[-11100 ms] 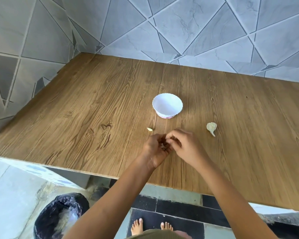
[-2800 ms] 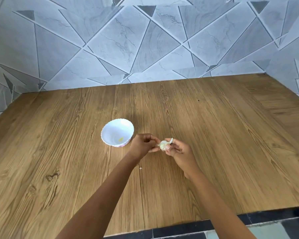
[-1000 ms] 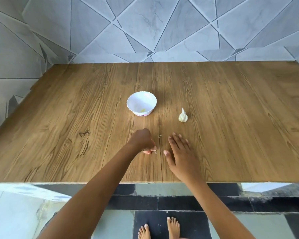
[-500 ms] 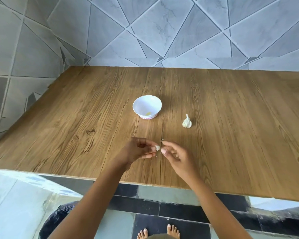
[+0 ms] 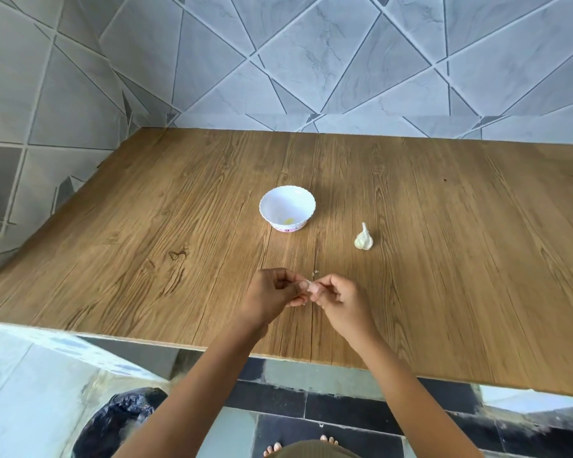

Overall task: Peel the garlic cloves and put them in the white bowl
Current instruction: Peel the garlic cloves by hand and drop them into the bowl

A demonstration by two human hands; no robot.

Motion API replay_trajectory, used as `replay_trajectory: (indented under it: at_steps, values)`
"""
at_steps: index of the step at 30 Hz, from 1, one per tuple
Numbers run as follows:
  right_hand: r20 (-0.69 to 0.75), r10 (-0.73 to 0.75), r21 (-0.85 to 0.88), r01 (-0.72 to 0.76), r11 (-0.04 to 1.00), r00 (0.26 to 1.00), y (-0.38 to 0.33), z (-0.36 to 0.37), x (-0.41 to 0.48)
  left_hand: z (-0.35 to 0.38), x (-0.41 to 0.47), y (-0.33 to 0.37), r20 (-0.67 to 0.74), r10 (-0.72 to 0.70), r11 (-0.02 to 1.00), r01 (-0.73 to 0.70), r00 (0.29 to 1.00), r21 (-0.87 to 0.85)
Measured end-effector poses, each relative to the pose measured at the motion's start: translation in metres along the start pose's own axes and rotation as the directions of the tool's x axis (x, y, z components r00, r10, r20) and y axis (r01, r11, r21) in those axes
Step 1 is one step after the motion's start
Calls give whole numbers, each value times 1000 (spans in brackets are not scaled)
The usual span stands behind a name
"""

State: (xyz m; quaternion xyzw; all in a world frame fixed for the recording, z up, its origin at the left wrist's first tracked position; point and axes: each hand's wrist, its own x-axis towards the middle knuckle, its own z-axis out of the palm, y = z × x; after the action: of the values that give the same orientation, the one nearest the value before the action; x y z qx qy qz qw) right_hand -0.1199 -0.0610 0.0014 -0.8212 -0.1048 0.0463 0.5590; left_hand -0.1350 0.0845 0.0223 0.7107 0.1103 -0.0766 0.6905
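Bin: at lower left we saw one bin lined with a crinkled black bag [image 5: 113, 421] on the floor below the table edge, its right side hidden by the left forearm.
Wall: grey marbled tiles [image 5: 311, 61] cut into triangles stood behind and to the left of the table.
Table: one flat wood-grain top [image 5: 146, 246] carried everything.
White bowl: one smooth round bowl [image 5: 272, 209] with a scalloped rim stood mid-table, well beyond the hands; nothing lay between them.
Peeled clove: we counted one small yellowish piece [image 5: 289, 220] at the bottom of the bowl.
Left hand: the left hand [image 5: 272, 295] had its fingers curled and pinched the clove above the near part of the table.
Garlic clove: one small pale clove [image 5: 308, 285] sat between the fingertips of both hands. The fingers covered most of it, so we could not tell how much skin it wore.
Peel scrap: tiny pale bits [image 5: 316, 273] lay on the table just beyond the hands.
Right hand: the right hand [image 5: 341, 299], also curled, pinched the same clove from the other side.
Garlic bulb: one whitish papery bulb [image 5: 363, 240] lay right of the bowl and apart from it, with its stem pointing away from us.
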Motion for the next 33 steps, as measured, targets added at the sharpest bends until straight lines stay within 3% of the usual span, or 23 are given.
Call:
replay_trajectory:
  at_steps: [2,4,6,9,16,20,22,25,29,33]
  values:
    - [158,291,238,-323,916,944,-9,-6,1,0,0,-2,1,86,992,-85,996,94]
    - [317,441,361,-537,762,839,-14,-15,5,-3,1,-4,58,198,958,-206,978,200]
    - [404,476,383,-617,687,781,-16,-21,9,-6,1,-5,137,290,905,-318,947,283]
    - [403,481,425,-625,655,779,-20,-23,12,-12,3,-7,165,346,896,-378,923,233]
    - [302,463,461,-552,695,834,-22,-17,9,-17,5,-6,156,407,885,-431,900,179]
    - [44,355,476,-332,814,934,-20,-6,4,-12,5,-5,69,269,962,-272,961,39]
    - [-84,222,400,-171,900,971,-17,1,0,-8,4,-3,0,180,983,-180,984,-24]
    - [-158,67,234,-29,972,985,-11,8,-3,-4,4,-2,-65,172,985,-172,983,2]
    - [-215,-41,14,45,999,976,-8,12,-2,1,2,-6,-155,223,973,-212,962,89]
    - [-238,-228,-226,175,958,944,-5,12,0,5,-2,-8,-191,273,956,-244,943,162]
